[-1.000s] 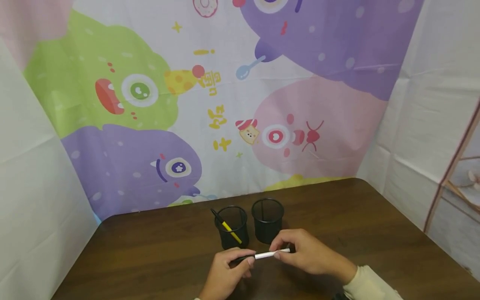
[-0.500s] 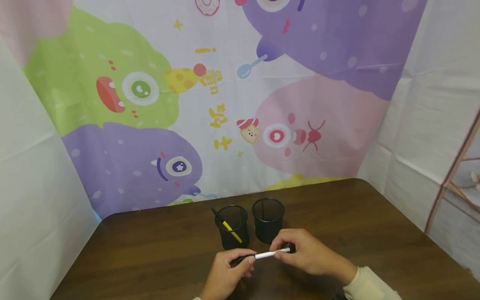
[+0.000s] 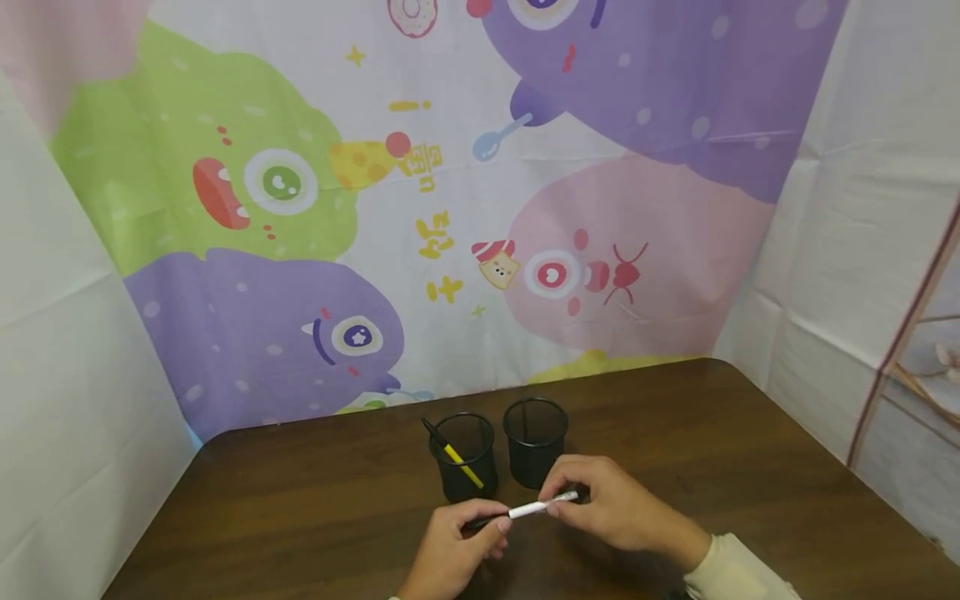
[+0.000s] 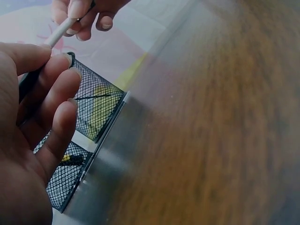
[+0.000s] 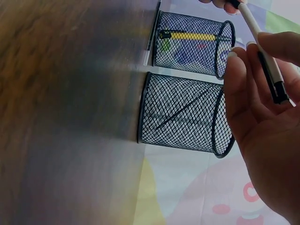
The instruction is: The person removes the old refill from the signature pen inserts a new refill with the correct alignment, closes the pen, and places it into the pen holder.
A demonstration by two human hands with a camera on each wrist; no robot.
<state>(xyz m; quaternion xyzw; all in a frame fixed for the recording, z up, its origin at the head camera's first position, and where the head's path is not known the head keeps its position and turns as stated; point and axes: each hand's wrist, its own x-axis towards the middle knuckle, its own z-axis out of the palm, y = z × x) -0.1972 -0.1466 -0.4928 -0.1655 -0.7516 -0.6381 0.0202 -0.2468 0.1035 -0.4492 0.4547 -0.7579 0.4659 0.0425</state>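
Pen with a white barrel (image 3: 527, 509) is pinched by the fingers of the left hand (image 3: 453, 546) and right hand (image 3: 618, 506) above the near counter (image 3: 322, 492), not yet set down, whereas a yellow pen (image 3: 463, 465) is already lodged, tilted, in the left cup (image 3: 453, 482), just beside the right cup (image 3: 527, 467).

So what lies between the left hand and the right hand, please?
In the head view, the white part of the pen bridges the gap between the left hand and the right hand; both hold it.

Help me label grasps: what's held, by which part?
A pen: left hand pinches its black section, right hand its white barrel near the opposite end.
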